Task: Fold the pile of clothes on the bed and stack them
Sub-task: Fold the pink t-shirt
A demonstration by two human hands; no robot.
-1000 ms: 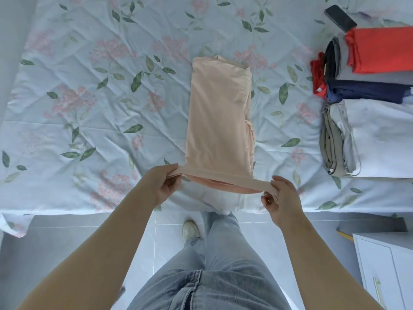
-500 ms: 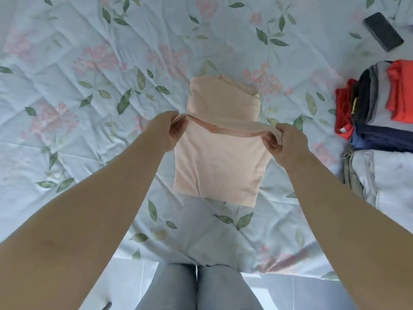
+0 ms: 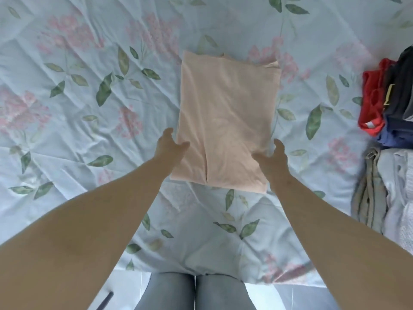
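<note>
Bedroom in a home: a bed [image 3: 73, 166] spread with a quilted pale-blue cover printed with pink flowers and green leaves, stacks of folded clothes [image 3: 395, 121] at its right edge, and light floor tiles [image 3: 127, 285] below.

Bright even daylight, faint soft shadows, slight overall blur, wide-angle bending at edges

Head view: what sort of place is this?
Probably a bedroom at home: a floral bedspread fills the view, a folded peach garment lies on it, and stacks of folded clothes sit at the right edge.
</note>
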